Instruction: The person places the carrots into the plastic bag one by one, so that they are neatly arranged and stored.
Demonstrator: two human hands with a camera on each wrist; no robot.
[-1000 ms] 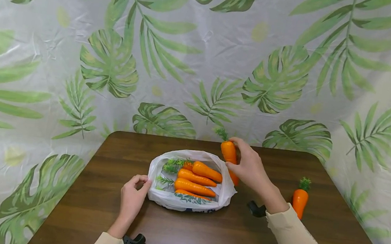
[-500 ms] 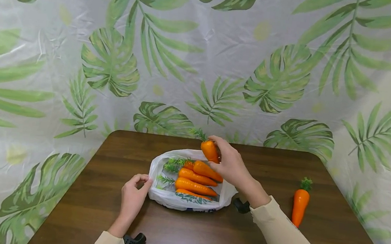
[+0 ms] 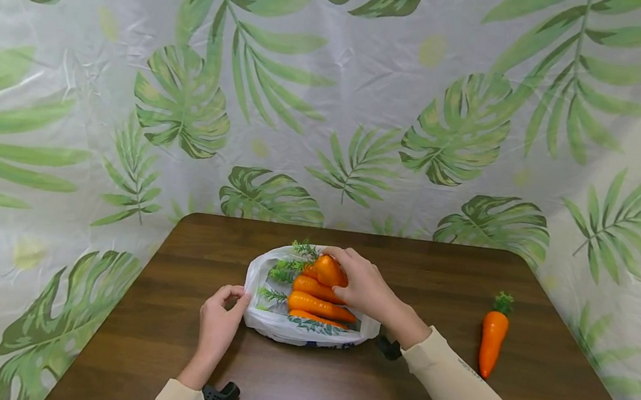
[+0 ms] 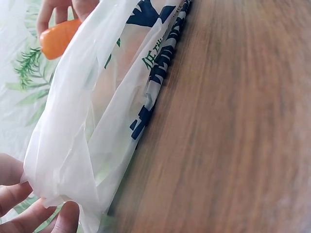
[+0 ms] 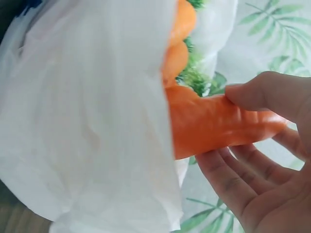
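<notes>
A white plastic bag (image 3: 256, 278) with dark blue print lies on the table, its mouth facing up and several orange carrots (image 3: 315, 305) with green tops inside. My left hand (image 3: 220, 320) pinches the bag's left rim between thumb and fingers; the left wrist view shows the bunched plastic (image 4: 68, 194) there. Over the far right part of the mouth, my right hand (image 3: 363, 284) grips another carrot (image 3: 329, 271) by its thick end, green top pointing left. In the right wrist view this carrot (image 5: 214, 121) sits between thumb and fingers, its lower part behind the bag's wall.
One more carrot (image 3: 493, 343) lies on the brown wooden table (image 3: 423, 393) at the right, top pointing away. A leaf-patterned sheet (image 3: 366, 100) hangs behind the table's far edge.
My right hand has carried its carrot left and down, from beyond the bag's right rim to inside the mouth. The left hand has stayed at the bag's left rim.
</notes>
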